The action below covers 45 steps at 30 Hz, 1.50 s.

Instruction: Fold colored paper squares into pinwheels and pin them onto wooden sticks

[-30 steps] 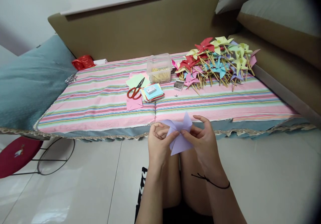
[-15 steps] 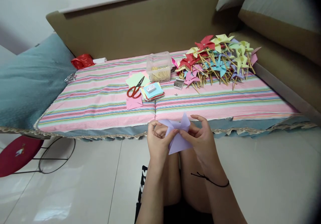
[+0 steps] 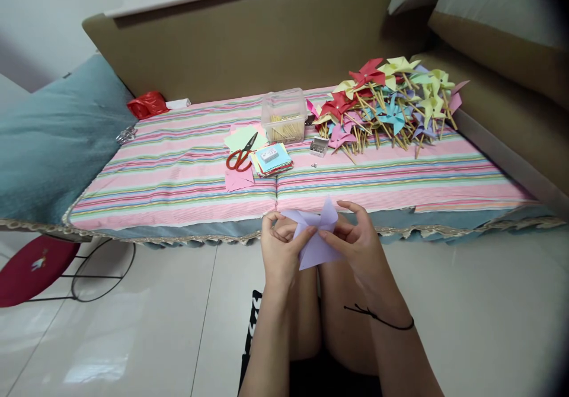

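Observation:
Between my two hands, above my knees, is a purple paper pinwheel (image 3: 316, 250) without a stick, its upper corners folded in toward the middle. My left hand (image 3: 281, 244) grips its left side, the thumb pressed near the centre. From the right, my right hand (image 3: 355, 240) pinches it, its thumb close to the other one and the index finger raised. Both hands' remaining fingers are partly hidden behind the paper. Beyond them on the couch lie red-handled scissors (image 3: 240, 157), a pink paper piece (image 3: 239, 179) and a stack of coloured paper squares (image 3: 276, 163) with a small box (image 3: 268, 155) on top.
A clear plastic tub (image 3: 284, 115) of thin sticks stands at mid-couch, beside a small open box of pins (image 3: 319, 146). Finished pinwheels (image 3: 391, 109) are heaped at the right. A red bag (image 3: 147, 105) lies at the back left; a red stool (image 3: 38, 269) stands lower left.
The view has shifted slightly. Both hands keep nearly the same hold on the purple paper, and its folds look almost unchanged.

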Tool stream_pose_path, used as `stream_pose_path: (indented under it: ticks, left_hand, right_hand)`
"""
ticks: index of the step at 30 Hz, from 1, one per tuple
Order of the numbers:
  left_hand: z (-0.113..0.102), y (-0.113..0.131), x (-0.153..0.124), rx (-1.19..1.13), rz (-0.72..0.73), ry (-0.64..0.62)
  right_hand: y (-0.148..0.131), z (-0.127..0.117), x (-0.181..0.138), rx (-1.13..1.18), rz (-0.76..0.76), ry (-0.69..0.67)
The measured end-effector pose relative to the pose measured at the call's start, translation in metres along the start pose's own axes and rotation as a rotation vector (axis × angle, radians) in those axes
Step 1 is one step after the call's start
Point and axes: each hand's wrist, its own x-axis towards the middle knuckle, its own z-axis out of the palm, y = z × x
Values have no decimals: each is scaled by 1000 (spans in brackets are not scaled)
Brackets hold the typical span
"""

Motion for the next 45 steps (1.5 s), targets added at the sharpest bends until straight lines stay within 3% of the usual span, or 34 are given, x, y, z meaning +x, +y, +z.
stream_pose_path:
  ticks: [6,12,21,31,45]
  left_hand:
    - [1,2,-1,-18,-28,-8]
    - [-9,0,1,17,-75,-123]
    - [-10,-1,2,88,-43,-86]
    - [-12,7,1,112,-89,-138]
    - [-14,8,4,124,-94,-154]
  right_hand:
    - [1,1,1,-21,-10,39]
    - [0,0,1,-30,0,72]
    - [-4,1,-1,-34,13,42]
    - [-7,-3,0,-95,57,-5]
    - [-6,-2,2,-58,27,41]
